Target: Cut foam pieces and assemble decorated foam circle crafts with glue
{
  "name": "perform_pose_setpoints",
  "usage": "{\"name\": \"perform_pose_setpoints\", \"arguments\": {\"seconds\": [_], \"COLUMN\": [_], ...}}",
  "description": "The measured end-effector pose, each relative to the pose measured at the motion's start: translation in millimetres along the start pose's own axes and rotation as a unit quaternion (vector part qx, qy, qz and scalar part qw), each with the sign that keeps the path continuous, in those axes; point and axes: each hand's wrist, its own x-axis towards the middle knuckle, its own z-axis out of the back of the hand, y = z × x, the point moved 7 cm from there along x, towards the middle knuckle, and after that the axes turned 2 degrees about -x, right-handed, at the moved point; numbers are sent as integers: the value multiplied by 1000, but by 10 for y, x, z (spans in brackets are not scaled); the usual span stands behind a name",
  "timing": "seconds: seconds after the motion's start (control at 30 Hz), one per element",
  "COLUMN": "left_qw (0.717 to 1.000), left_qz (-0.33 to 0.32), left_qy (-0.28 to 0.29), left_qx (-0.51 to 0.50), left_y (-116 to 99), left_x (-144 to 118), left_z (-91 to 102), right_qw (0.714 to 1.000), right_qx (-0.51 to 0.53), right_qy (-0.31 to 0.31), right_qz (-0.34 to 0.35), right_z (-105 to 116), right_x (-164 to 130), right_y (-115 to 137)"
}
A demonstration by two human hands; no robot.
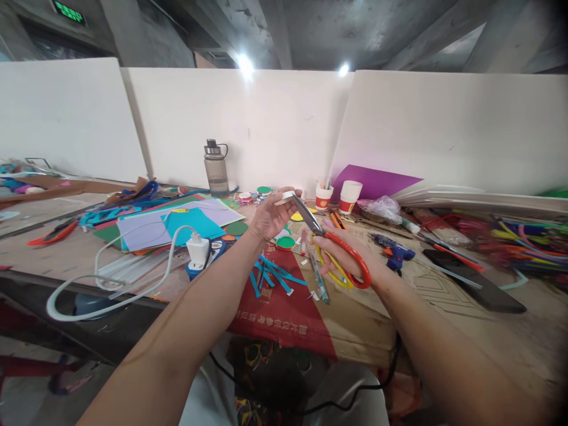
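Raised above the table, my left hand [269, 217] pinches a small white piece [284, 198], perhaps paper or card. My right hand [373, 263] has its fingers through the handles of a pair of scissors [361, 266], one loop red and the other yellow. The scissor blades point up and left, their tips at the white piece. Whether the blades touch it I cannot tell. Below the hands are a green round lid or disc [285, 242], several blue paper strips [270, 275] and a teal pen [320, 284].
Coloured paper sheets [144, 228], a white charger [198, 251] with its cable and a water bottle [216, 168] are to the left. Two paper cups [350, 196] stand behind. A blue glue gun [396, 254], a black slab [474, 281] and pipe cleaners [523, 239] lie right.
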Motion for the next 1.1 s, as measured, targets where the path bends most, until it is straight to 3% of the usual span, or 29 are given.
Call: {"name": "perform_pose_setpoints", "arguments": {"seconds": [0.27,0.37,0.43,0.5,0.57,0.77,0.97,1.1], "left_qw": [992,979,972,971,975,987,985,983], "left_qz": [12,15,14,8,0,-15,-5,2], "left_qy": [-116,-191,-217,-214,-189,-90,-88,-95], "left_qx": [38,66,87,103,116,135,151,159], "left_y": [26,12,2,-5,-5,13,30,28], "left_x": [43,35,28,28,30,14,2,-5], "left_z": [168,286,318,303,260,109,88,91], "right_qw": [999,989,965,929,903,861,841,850], "right_qx": [-35,-130,-225,-324,-390,-482,-523,-509], "right_qy": [23,-47,-120,-168,-174,-160,-138,-132], "right_qz": [27,43,56,62,49,-5,-6,-15], "right_z": [-46,81,223,326,364,328,286,289], "right_x": [12,44,69,95,126,123,113,117], "right_y": [-8,-15,-24,-38,-73,-69,-41,-42]}}
